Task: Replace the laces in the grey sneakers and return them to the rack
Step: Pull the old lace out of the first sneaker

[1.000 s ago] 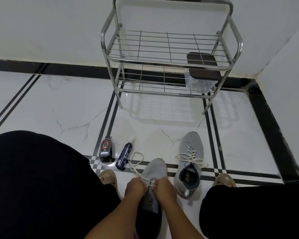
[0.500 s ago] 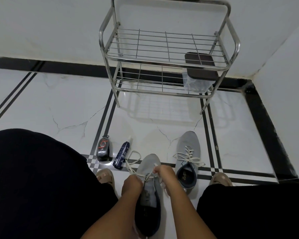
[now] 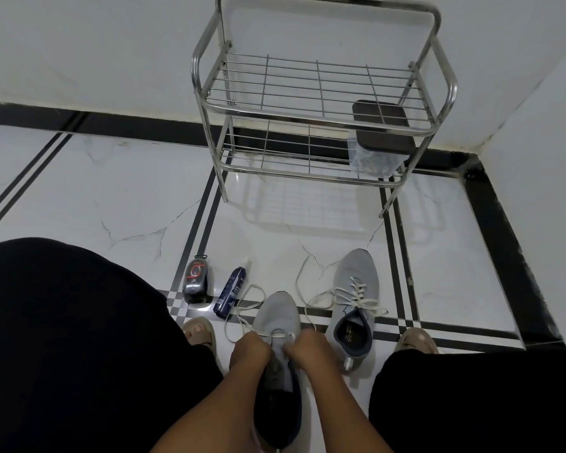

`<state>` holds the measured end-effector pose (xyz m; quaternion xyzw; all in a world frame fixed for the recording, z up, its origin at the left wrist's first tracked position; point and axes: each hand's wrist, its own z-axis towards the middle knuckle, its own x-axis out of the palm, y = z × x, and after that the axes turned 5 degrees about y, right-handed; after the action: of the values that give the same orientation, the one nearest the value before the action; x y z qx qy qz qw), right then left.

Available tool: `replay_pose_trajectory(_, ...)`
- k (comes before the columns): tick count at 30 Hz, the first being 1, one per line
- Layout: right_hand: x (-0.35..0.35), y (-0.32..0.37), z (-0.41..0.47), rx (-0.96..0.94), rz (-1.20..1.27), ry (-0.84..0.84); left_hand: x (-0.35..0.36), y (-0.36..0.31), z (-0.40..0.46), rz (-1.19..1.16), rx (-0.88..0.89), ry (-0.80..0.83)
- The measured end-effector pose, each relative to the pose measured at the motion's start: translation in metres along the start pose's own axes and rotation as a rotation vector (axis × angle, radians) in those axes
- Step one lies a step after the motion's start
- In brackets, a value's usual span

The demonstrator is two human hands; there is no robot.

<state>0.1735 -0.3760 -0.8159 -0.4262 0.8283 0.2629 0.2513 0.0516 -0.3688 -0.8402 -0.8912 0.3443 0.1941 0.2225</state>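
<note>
A grey sneaker (image 3: 276, 313) lies between my knees, toe pointing away. My left hand (image 3: 249, 349) and my right hand (image 3: 306, 349) sit side by side over its eyelets, each pinching the white lace (image 3: 242, 308), which loops out to the left on the floor and trails right. The second grey sneaker (image 3: 355, 282) stands to the right, laced with a white lace, ends loose. The steel wire rack (image 3: 307, 93) stands against the wall ahead, both shelves bare of shoes.
A dark shoe-polish bottle (image 3: 195, 279) and a blue spray bottle (image 3: 231, 294) lie on the floor left of the sneakers. A clear container with a dark lid (image 3: 383, 132) sits on the rack's lower shelf, right side. My feet (image 3: 198, 331) flank the shoes.
My hands drew back together over the eyelets. The lace end on the right has been pulled out and now trails in a long loop towards the second sneaker.
</note>
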Motion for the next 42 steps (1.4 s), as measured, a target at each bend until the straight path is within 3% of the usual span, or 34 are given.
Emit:
replay_pose_trajectory(2,0.003,-0.002,0.001,-0.007,0.014,0.105,-0.001,0.001,-0.001,0.007,-0.003,-0.008)
replay_pose_trajectory(6,-0.001,-0.012,0.006,0.011,0.055,0.08,-0.002,0.001,-0.004,-0.01,0.016,-0.032)
replay_pose_trajectory(13,0.004,-0.015,0.009,0.004,0.081,0.151,0.008,-0.006,-0.008,0.153,0.333,-0.169)
replay_pose_trajectory(18,0.007,-0.018,0.012,-0.018,0.115,0.165,0.015,-0.004,-0.003,0.287,0.416,-0.223)
replay_pose_trajectory(30,0.017,-0.023,0.01,0.034,0.18,0.181,0.017,-0.008,0.015,0.425,0.408,-0.082)
replay_pose_trajectory(34,0.016,-0.024,0.01,0.016,0.173,0.189,0.012,-0.01,0.016,0.321,0.398,-0.008)
replay_pose_trajectory(40,0.011,-0.028,0.011,0.032,0.202,0.131,-0.001,0.001,0.022,-0.185,0.283,0.157)
replay_pose_trajectory(42,0.009,-0.028,0.012,0.03,0.186,0.121,-0.003,0.0,0.021,-0.215,0.265,0.164)
